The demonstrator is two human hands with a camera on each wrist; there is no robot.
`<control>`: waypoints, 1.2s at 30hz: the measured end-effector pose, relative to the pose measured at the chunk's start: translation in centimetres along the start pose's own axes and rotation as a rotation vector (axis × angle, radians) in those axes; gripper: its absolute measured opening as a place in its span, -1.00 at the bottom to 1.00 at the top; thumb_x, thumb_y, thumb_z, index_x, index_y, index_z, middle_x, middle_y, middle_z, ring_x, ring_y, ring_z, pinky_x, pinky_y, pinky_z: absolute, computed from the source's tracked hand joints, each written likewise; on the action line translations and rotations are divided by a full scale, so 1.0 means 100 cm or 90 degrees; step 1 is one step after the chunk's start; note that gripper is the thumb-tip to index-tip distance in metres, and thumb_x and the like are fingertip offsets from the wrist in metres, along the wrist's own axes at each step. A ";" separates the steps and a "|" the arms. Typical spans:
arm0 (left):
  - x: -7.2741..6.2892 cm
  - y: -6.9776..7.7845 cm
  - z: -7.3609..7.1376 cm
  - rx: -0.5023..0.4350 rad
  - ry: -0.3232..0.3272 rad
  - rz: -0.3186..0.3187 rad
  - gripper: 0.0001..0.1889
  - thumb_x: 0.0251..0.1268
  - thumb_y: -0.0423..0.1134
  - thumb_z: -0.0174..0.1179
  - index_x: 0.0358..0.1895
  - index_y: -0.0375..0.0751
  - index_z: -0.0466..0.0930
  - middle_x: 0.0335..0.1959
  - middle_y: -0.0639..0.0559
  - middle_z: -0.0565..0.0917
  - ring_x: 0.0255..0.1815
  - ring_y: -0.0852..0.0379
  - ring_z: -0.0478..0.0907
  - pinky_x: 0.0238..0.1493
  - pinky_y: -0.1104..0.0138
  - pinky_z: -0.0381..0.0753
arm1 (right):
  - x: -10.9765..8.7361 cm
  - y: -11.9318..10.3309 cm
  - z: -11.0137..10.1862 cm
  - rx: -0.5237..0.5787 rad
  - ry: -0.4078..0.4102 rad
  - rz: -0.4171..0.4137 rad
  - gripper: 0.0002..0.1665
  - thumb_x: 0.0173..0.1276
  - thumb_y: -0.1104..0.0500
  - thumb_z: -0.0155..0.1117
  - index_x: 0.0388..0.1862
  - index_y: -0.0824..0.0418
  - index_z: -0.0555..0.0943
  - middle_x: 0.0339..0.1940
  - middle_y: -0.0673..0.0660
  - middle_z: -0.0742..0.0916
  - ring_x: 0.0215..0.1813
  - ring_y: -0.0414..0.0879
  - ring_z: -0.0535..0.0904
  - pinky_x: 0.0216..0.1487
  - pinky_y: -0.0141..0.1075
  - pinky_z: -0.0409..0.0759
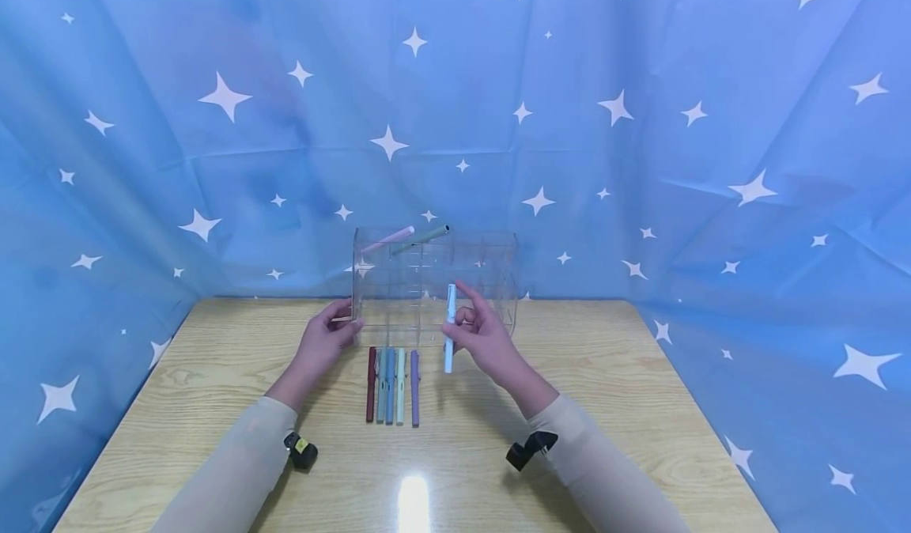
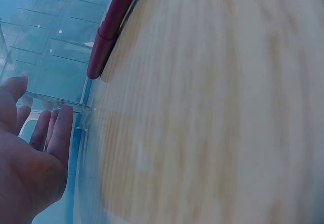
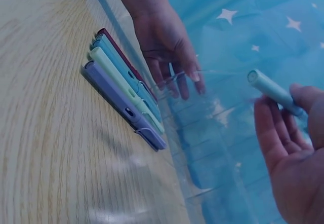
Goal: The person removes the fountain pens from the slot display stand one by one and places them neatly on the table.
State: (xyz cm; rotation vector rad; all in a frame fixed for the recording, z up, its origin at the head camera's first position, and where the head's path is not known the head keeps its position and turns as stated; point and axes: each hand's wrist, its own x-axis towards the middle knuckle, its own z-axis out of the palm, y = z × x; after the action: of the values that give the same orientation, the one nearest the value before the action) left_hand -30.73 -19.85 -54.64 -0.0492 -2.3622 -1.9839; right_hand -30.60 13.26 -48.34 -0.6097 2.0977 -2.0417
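My right hand [image 1: 487, 335] pinches a light blue pen [image 1: 451, 327] between thumb and fingers, upright in front of a clear compartment organizer [image 1: 387, 311]. At the organizer's left front corner, my left hand [image 1: 330, 339] grips the edge, thumb at the front and fingers along the side. A pink pen [image 1: 387, 239] and a dark green pen [image 1: 421, 240] lie slanted in the upper left of the organizer. In front of it several capped pens lie side by side: dark red [image 1: 371, 384], grey-teal [image 1: 380, 386], blue [image 1: 390, 386], pale green [image 1: 401, 387] and purple [image 1: 415, 388].
The organizer stands at the back of a wooden table [image 1: 569, 454], close to a blue curtain [image 1: 455, 82] with white stars. A dark wrist camera [image 1: 530, 449] is strapped to the right sleeve, another camera [image 1: 301, 452] to the left.
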 end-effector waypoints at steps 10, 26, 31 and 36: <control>0.000 -0.001 -0.001 -0.009 0.003 -0.003 -0.35 0.66 -0.28 0.32 0.68 -0.29 0.36 0.46 -0.45 0.51 0.43 -0.32 0.58 0.26 0.23 0.79 | -0.002 0.006 -0.001 -0.011 -0.037 -0.001 -0.02 0.50 0.32 0.52 0.72 -0.26 0.32 -0.23 0.14 0.64 -0.33 0.02 0.74 -0.18 0.09 0.90; 0.001 -0.001 0.000 -0.018 0.006 -0.003 -0.37 0.65 -0.33 0.31 0.66 -0.29 0.38 0.48 -0.41 0.50 0.42 -0.30 0.58 0.25 0.23 0.80 | -0.010 0.021 0.008 -0.037 -0.062 0.049 -0.01 0.52 0.32 0.50 0.77 -0.02 0.22 -0.23 0.12 0.62 -0.36 0.01 0.76 -0.19 0.02 0.91; 0.001 0.000 -0.001 -0.026 0.003 -0.004 -0.37 0.66 -0.33 0.31 0.67 -0.29 0.37 0.48 -0.41 0.50 0.43 -0.31 0.57 0.26 0.19 0.81 | -0.013 0.030 0.012 -0.056 -0.077 0.066 0.01 0.52 0.29 0.52 0.78 -0.02 0.21 -0.24 0.13 0.66 -0.38 0.01 0.74 -0.22 0.02 0.91; 0.001 0.000 0.000 -0.032 -0.002 -0.007 -0.36 0.67 -0.31 0.30 0.69 -0.30 0.34 0.50 -0.42 0.49 0.46 -0.32 0.54 0.30 0.13 0.79 | -0.016 0.038 0.017 -0.069 -0.090 0.087 0.03 0.48 0.28 0.56 0.77 0.01 0.22 -0.24 0.16 0.69 -0.36 0.06 0.73 -0.21 0.06 0.91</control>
State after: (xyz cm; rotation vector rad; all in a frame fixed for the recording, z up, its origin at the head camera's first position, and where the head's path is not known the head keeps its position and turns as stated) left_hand -30.82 -19.82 -54.60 -0.0429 -2.3189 -2.0499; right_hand -29.20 12.31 -52.43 -0.5905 2.1146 -1.7696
